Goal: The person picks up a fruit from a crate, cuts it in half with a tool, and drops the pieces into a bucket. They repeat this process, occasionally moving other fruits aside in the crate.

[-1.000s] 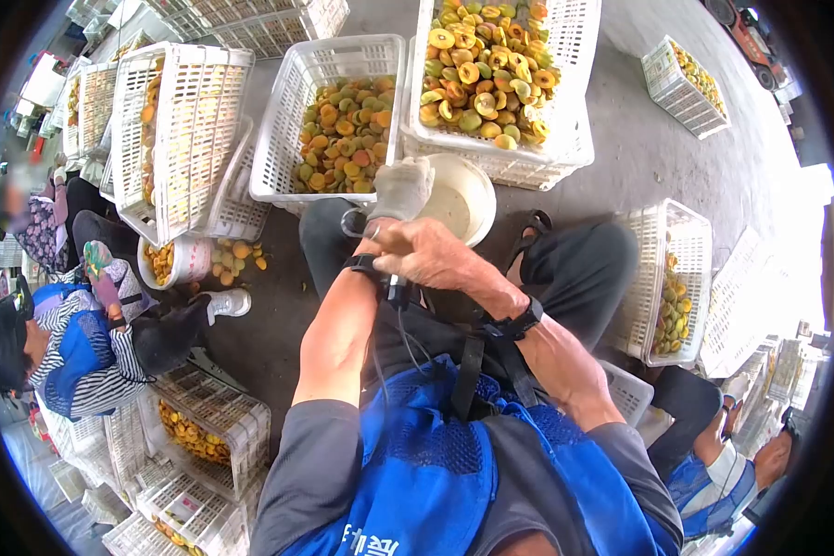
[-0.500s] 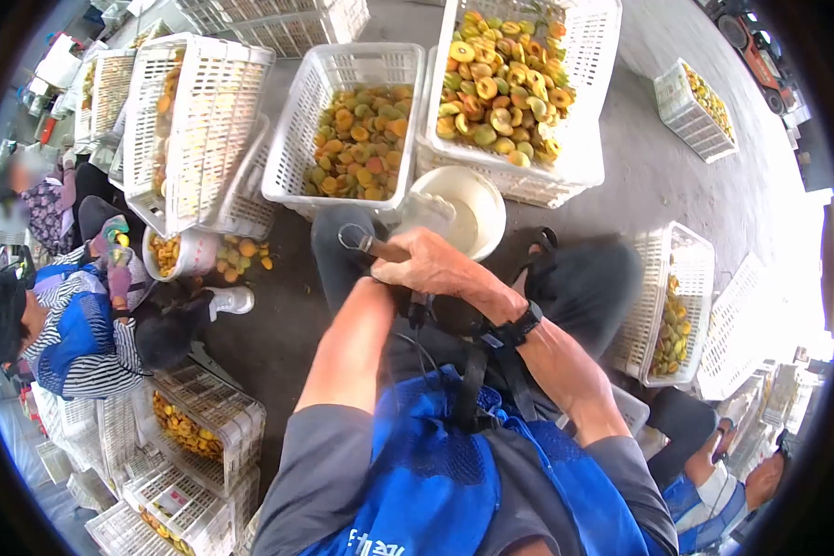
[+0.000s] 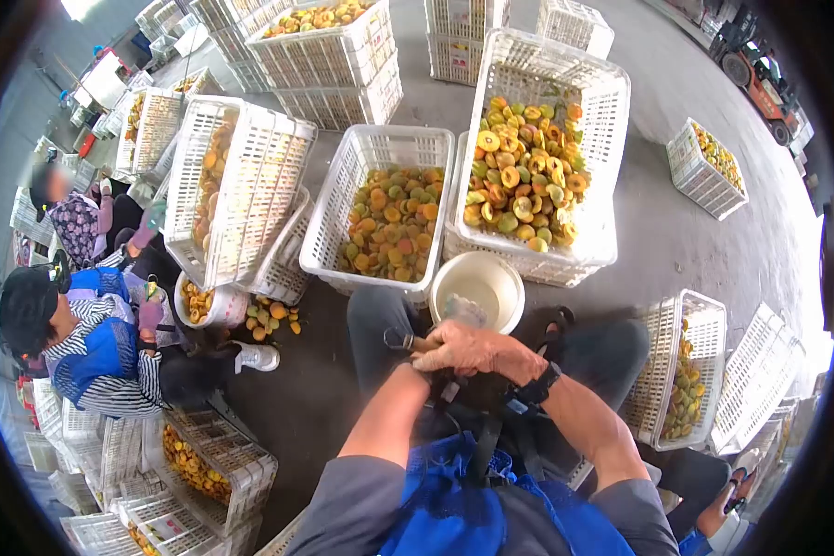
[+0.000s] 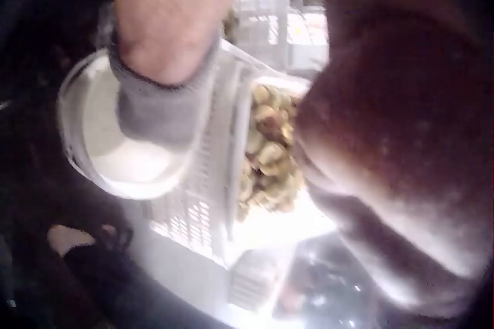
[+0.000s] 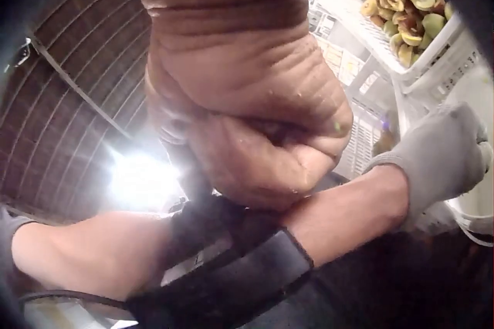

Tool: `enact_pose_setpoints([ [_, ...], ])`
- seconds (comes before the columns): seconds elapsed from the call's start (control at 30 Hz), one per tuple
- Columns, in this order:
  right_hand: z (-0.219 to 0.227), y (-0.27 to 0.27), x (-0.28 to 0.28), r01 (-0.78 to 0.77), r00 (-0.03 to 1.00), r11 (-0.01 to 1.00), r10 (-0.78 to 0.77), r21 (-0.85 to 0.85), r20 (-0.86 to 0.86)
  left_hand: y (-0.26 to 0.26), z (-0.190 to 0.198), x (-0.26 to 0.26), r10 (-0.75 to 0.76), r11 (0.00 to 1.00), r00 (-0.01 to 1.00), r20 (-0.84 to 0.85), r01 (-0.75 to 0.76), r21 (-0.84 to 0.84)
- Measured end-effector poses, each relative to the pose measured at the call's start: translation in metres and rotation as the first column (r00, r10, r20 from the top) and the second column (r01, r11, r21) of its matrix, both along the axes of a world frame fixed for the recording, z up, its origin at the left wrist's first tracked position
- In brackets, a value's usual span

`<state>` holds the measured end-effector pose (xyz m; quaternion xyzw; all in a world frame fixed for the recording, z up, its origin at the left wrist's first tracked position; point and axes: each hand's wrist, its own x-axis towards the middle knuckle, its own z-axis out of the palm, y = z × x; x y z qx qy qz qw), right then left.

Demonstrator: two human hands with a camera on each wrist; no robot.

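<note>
My left hand [image 3: 465, 310], in a pale grey glove, hangs idle over the near edge of a white bucket [image 3: 505, 278]. Its fingers look loosely curled, with nothing seen in them. My bare right hand [image 3: 468, 347] lies across the left wrist, fingers curled. It grips a ring-ended tool [image 3: 397, 338], whose small metal loop sticks out to the left. In the right wrist view, the right hand [image 5: 255, 128] is bunched close over the black wrist strap [image 5: 224, 279] on the left forearm; its fingertips are hidden.
Behind the bucket stand a white crate [image 3: 310, 232] of orange-yellow fruit and a stacked crate [image 3: 612, 120] of halved, pitted fruit. Another fruit crate [image 3: 653, 408] is at right. Seated people [image 3: 93, 324] work at left beside a fruit bucket [image 3: 227, 306] and loose fruit [image 3: 264, 320].
The head view has tilted up, so the crates sit lower and more stacks show. My right hand, looser at first, has curled in at the left wrist, the tool still with it.
</note>
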<state>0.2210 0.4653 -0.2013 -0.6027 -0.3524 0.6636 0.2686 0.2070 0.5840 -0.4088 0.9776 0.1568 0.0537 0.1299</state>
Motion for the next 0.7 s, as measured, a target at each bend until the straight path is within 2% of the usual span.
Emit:
enact_pose_setpoints([
  [0.17, 0.017, -0.010, -0.008, 0.005, 0.996, 0.986, 0.009, 0.166, -0.086, -0.002, -0.003, 0.004, 0.097, 0.977, 0.994, 0.051, -0.086, -0.193],
  [0.2, 0.022, -0.008, -0.008, 0.004, 0.996, 0.990, 0.009, 0.142, -0.092, -0.001, -0.011, 0.005, 0.131, 0.961, 0.990, 0.060, -0.112, -0.252],
  [0.23, 0.001, -0.005, -0.004, -0.058, 0.998, 0.984, 0.062, 0.167, -0.019, 0.001, -0.013, 0.006, 0.173, 0.936, 0.982, 0.069, -0.143, -0.322],
  [0.3, -0.028, -0.006, -0.005, -0.029, 0.945, 0.842, -0.152, 0.538, 0.290, 0.007, -0.020, 0.009, 0.279, 0.848, 0.956, 0.093, -0.200, -0.491],
  [0.33, -0.019, -0.007, 0.002, 0.096, 0.928, 0.883, -0.247, 0.460, 0.280, 0.012, -0.022, 0.012, 0.339, 0.779, 0.935, 0.106, -0.216, -0.589],
  [0.4, 0.001, -0.017, 0.019, 0.345, 0.861, 0.895, -0.422, 0.282, 0.284, 0.032, -0.029, 0.021, 0.468, 0.605, 0.871, 0.146, -0.195, -0.772],
  [0.43, -0.011, -0.024, 0.033, 0.487, 0.825, 0.806, -0.551, 0.337, 0.127, 0.042, -0.021, 0.023, 0.506, 0.554, 0.841, 0.192, -0.147, -0.819],
  [0.47, -0.023, -0.032, 0.042, 0.626, 0.751, 0.693, -0.659, 0.357, -0.038, 0.054, -0.014, 0.026, 0.510, 0.600, 0.809, 0.292, -0.092, -0.794],
  [0.5, 0.000, -0.038, 0.049, 0.718, 0.667, 0.629, -0.744, 0.300, -0.037, 0.050, 0.059, 0.019, 0.546, 0.412, 0.817, 0.184, -0.071, -0.908],
  [0.53, 0.000, -0.047, 0.059, 0.751, 0.623, 0.547, -0.772, 0.370, -0.122, 0.047, 0.105, 0.015, 0.537, 0.402, 0.786, 0.305, 0.080, -0.912],
  [0.57, 0.019, -0.059, 0.068, 0.755, 0.590, 0.580, -0.804, 0.306, 0.069, 0.056, 0.120, 0.017, 0.526, 0.268, 0.795, 0.302, 0.182, -0.946],
  [0.6, 0.015, -0.072, 0.076, 0.761, 0.534, 0.487, -0.845, 0.428, 0.012, 0.055, 0.150, 0.013, 0.522, 0.229, 0.762, 0.384, 0.308, -0.923],
  [0.63, 0.003, -0.085, 0.086, 0.749, 0.451, 0.410, -0.891, 0.520, 0.051, 0.062, 0.154, 0.016, 0.569, 0.195, 0.740, 0.359, 0.302, -0.933],
  [0.67, 0.029, -0.101, 0.087, 0.729, 0.397, 0.417, -0.904, 0.542, 0.161, 0.060, 0.170, 0.015, 0.660, 0.155, 0.702, 0.268, 0.222, -0.963],
  [0.7, 0.042, -0.116, 0.092, 0.777, 0.380, 0.308, -0.925, 0.549, -0.019, 0.061, 0.188, 0.006, 0.651, 0.061, 0.737, 0.183, 0.189, -0.980],
])
